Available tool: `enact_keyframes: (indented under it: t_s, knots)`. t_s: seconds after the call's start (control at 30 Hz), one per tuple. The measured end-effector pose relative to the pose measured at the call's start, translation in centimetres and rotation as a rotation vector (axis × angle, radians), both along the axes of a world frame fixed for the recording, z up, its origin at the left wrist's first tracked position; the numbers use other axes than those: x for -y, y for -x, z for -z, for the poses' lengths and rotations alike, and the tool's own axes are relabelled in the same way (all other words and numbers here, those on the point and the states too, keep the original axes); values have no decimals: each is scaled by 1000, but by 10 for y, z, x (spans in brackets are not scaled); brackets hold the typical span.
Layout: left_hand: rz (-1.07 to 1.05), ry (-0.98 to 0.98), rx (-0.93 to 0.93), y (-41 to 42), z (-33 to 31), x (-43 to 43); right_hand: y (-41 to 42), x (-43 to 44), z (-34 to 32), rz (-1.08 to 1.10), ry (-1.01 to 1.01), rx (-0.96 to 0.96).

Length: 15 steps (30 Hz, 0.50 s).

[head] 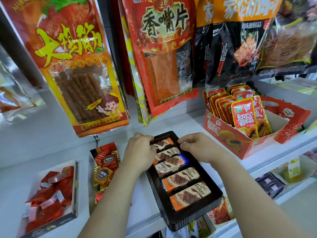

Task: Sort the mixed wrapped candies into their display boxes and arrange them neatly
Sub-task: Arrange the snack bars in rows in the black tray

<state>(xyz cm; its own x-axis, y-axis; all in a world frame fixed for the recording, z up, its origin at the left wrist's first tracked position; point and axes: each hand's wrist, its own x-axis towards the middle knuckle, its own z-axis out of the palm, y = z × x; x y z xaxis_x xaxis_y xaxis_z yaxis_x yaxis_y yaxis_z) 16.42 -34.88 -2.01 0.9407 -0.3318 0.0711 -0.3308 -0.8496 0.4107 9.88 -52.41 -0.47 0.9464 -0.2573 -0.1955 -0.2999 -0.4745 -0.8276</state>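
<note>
On the white shelf (142, 212) I see the left hand (139, 152) curled over the left end of the topmost cream-and-orange glossy-wrapped chocolate bar (163, 143), which lies in the far slot of the dark brown ribbed plastic tray (193, 219). The right hand (197, 146) curls at that bar's other end by the rim; whether it grips, I cannot tell. Four more flat rectangular bars (180, 179) fill the nearer slots.

Dark tray (187, 219) holds wrapped chocolate candies (180, 177) in row; orange ends, one blue
</note>
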Motion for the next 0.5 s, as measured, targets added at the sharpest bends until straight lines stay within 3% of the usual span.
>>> enact_keyframes:
  t_s: [0.2,0.3,0.5]
  knots:
    - [96,13,-17,27,-18,-7,15,6,-13,-205,110,-180]
    - [210,-105,-59,49,-25,-14,28,9,-23,-262,110,-313]
    - [245,-309,-184,85,-42,-26,50,18,-34,-356,96,-428]
